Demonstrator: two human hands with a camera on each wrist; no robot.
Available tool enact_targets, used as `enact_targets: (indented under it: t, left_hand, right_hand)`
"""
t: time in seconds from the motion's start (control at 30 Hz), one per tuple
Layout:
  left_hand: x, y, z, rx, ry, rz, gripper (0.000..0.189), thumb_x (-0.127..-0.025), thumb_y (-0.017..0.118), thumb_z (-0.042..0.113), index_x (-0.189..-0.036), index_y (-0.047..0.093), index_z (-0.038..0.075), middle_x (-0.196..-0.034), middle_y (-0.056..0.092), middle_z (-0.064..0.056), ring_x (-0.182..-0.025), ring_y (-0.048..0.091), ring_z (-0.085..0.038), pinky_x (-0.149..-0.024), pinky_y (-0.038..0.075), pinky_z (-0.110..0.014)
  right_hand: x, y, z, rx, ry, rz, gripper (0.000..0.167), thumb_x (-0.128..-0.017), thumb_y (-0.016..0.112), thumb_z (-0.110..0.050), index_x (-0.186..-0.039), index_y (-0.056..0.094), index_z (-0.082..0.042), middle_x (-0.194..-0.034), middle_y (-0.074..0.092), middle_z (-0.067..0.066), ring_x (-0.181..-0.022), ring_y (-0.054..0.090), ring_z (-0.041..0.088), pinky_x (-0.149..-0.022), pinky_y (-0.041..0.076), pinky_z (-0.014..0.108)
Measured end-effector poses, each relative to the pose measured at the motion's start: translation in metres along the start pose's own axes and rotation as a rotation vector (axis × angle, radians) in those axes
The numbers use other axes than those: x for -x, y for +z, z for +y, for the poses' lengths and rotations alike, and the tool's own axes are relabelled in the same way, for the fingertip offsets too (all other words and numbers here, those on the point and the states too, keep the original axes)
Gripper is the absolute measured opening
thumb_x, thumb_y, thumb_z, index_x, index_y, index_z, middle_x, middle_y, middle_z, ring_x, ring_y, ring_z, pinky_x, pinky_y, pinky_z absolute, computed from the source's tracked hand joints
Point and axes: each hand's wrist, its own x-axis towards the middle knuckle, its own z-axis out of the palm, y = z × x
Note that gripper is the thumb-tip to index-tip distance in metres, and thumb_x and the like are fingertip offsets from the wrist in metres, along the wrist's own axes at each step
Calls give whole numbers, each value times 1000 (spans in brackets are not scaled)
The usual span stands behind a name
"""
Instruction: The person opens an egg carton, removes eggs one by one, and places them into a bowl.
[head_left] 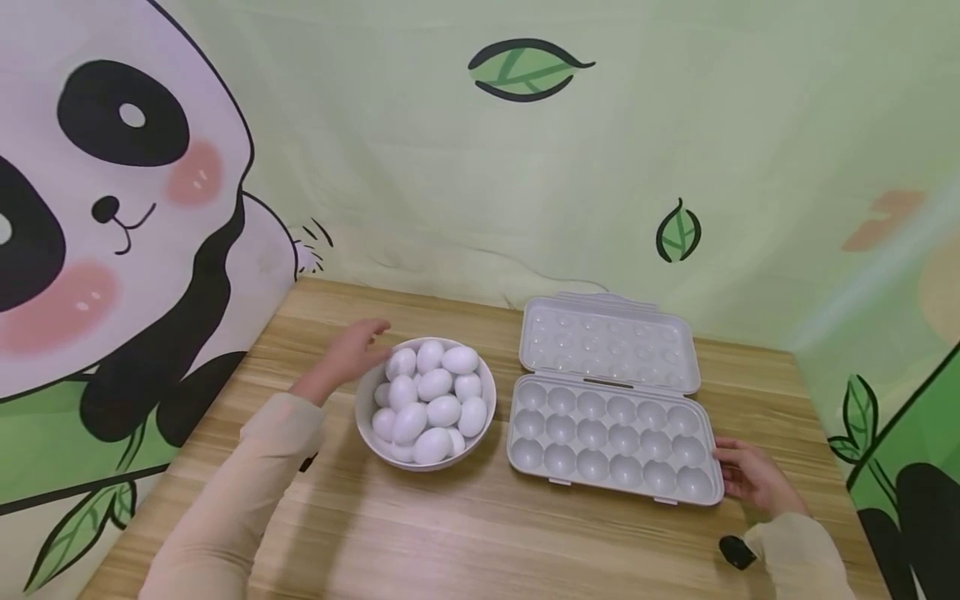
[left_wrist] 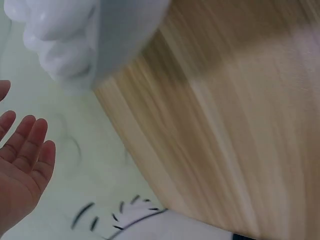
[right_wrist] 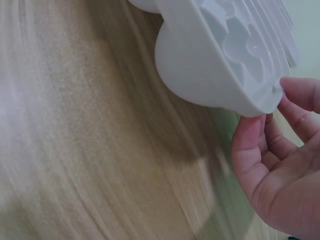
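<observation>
A white bowl (head_left: 431, 464) heaped with white eggs (head_left: 442, 410) sits left of centre on the wooden table. My left hand (head_left: 356, 348) hovers at the bowl's far left rim, its fingers extended and holding nothing. In the left wrist view that hand (left_wrist: 25, 170) shows a bare palm, apart from the bowl wall (left_wrist: 125, 40). To the right lies a pale grey egg tray (head_left: 615, 485), its cups unfilled and its hinged lid (head_left: 607, 333) folded back. My right hand (head_left: 753, 475) grips the tray's right end; up close, thumb and fingers (right_wrist: 247, 140) pinch its corner.
A wood-grain table (head_left: 420, 533) carries everything. Behind it hangs a pale green cloth backdrop (head_left: 405, 167) printed with a panda and leaves, close to the table's back edge. The bowl stands a short gap left of the tray.
</observation>
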Motion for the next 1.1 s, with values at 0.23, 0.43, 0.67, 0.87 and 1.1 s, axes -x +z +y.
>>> enact_targets:
  t: [0.23,0.43,0.67,0.87,1.1]
  left_hand:
    - [21,-7,-36,48,-119,67,47,-84,53,19,-123,43,-5,-120,49,-27,-103,51,-42,-87,41,-48]
    - [39,-9,-56,42,-157,104,46,-84,53,19,-122,44,-5,-118,50,-27,-101,53,-42,-85,42,-49]
    - [48,-7,-65,9,-197,100,46,-85,51,23,-122,44,-3,-116,51,-26,-102,53,-41,-84,42,-49]
    - [50,-8,-69,5,-206,109,46,-85,51,23,-123,44,-2,-117,51,-25,-102,53,-40,-84,42,-49]
    - [53,-11,-68,18,-206,124,45,-85,52,21,-123,44,-2,-117,51,-25,-101,53,-40,-84,42,-48]
  right_hand:
    - [0,0,2,12,-6,9,15,-86,51,-15,-85,55,-29,-76,57,-7,-71,54,10,-65,49,26]
    - [1,-1,2,18,-12,7,19,-87,50,-15,-81,56,-32,-76,57,-9,-70,55,9,-64,49,26]
    - [2,-2,1,63,-12,29,13,-86,53,-17,-85,56,-30,-77,56,-9,-71,53,11,-64,49,26]
    - [5,-3,-2,98,-9,30,12,-86,53,-18,-97,56,-22,-79,56,-9,-72,53,12,-65,48,28]
    - [7,-3,-7,141,0,44,22,-86,52,-21,-107,51,-14,-79,56,-8,-72,53,12,-62,48,25]
